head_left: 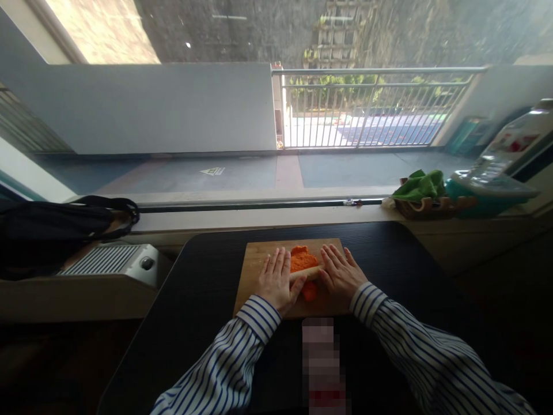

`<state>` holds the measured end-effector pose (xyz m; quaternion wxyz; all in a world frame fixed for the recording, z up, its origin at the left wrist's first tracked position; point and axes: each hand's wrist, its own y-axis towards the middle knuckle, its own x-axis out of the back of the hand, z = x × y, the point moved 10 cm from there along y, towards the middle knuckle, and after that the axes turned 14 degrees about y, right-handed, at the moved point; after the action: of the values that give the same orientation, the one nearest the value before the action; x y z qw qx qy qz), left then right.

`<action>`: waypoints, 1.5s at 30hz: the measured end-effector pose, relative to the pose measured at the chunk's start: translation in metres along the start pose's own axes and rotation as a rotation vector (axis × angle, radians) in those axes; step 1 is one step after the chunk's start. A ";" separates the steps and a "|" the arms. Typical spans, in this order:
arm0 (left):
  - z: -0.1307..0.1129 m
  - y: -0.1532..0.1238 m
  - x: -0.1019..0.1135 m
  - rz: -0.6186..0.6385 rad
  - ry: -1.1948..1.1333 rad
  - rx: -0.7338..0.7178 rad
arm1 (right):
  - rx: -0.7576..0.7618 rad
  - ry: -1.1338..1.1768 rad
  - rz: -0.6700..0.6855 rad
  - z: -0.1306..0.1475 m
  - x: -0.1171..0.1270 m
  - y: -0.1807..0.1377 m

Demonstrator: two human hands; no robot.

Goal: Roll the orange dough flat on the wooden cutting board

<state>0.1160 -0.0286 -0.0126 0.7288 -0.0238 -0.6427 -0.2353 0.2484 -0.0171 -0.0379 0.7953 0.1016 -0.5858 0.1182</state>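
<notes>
A wooden rolling pin (306,273) lies across a soft orange dough-like sheet (303,258) on a wooden board (254,262). More of the orange stuff (309,291) shows on the near side of the pin; whether it is dough or clay I cannot tell. My left hand (276,280) rests flat over the pin's left end, fingers stretched forward and thumb pointing inward. Over the right end lies my right hand (342,274), palm down with its fingers extended. Both palms hide the pin's ends.
The board sits on a dark table (194,300) below a window sill (259,218). A black bag (56,227) and a white radiator (125,265) are at left. Right on the sill are a green cloth (421,187), a teal basin (488,196) and a clear bottle (510,141).
</notes>
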 end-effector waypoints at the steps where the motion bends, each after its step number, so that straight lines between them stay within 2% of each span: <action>1: 0.003 0.005 -0.003 0.003 -0.003 0.006 | -0.009 0.004 0.004 0.000 0.001 0.006; 10: 0.035 0.044 -0.033 0.159 -0.053 0.094 | -0.055 0.012 0.042 -0.001 0.007 0.063; 21: 0.050 0.056 -0.049 0.313 -0.118 0.185 | 0.008 0.070 0.076 -0.002 0.004 0.095; 23: 0.046 0.053 -0.047 0.304 -0.120 0.178 | 0.023 0.060 0.084 -0.001 0.003 0.093; 28: 0.033 0.041 -0.034 0.167 -0.065 0.133 | 0.041 0.037 0.069 0.000 0.004 0.076; 36: 0.011 0.022 -0.013 0.011 0.007 0.047 | 0.013 0.045 0.029 -0.003 0.002 0.034; 45: -0.005 0.001 0.000 -0.062 0.062 -0.016 | -0.029 0.020 -0.026 -0.003 -0.004 -0.004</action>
<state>0.1209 -0.0299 -0.0133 0.7405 -0.0021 -0.6182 -0.2635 0.2511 -0.0203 -0.0422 0.8039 0.0966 -0.5783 0.1001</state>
